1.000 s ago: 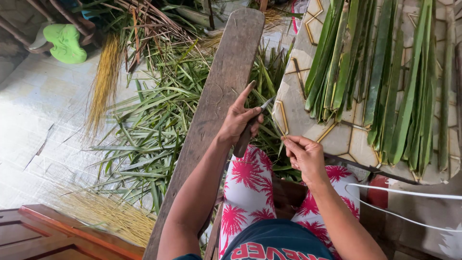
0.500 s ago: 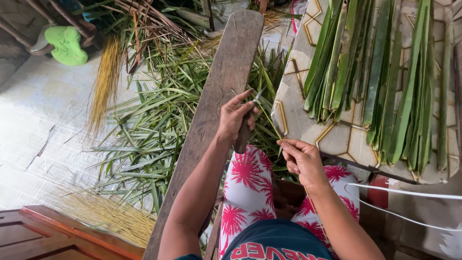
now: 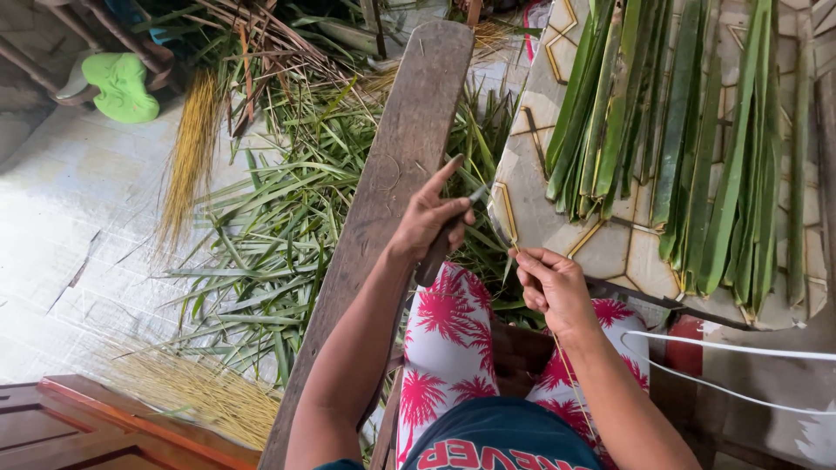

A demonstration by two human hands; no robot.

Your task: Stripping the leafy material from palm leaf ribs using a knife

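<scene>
Fingers [image 3: 448, 211] of the left hand [image 3: 431, 222] grip a knife [image 3: 440, 248] beside the wooden plank [image 3: 392, 174]; right hand [image 3: 549, 287] pinches a thin leaf rib [image 3: 505, 235].

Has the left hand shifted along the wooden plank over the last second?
Barely. The left hand, gripping a knife, remains over the wooden plank's right edge at about the same height, with the forefinger raised again as before.

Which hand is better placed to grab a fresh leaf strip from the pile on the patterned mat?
Right, probably. The right hand pinches only a thin leaf midrib and sits just beside the patterned mat, where the green leaf strips lie. The left hand grips a knife over the wooden plank, farther away.
</scene>
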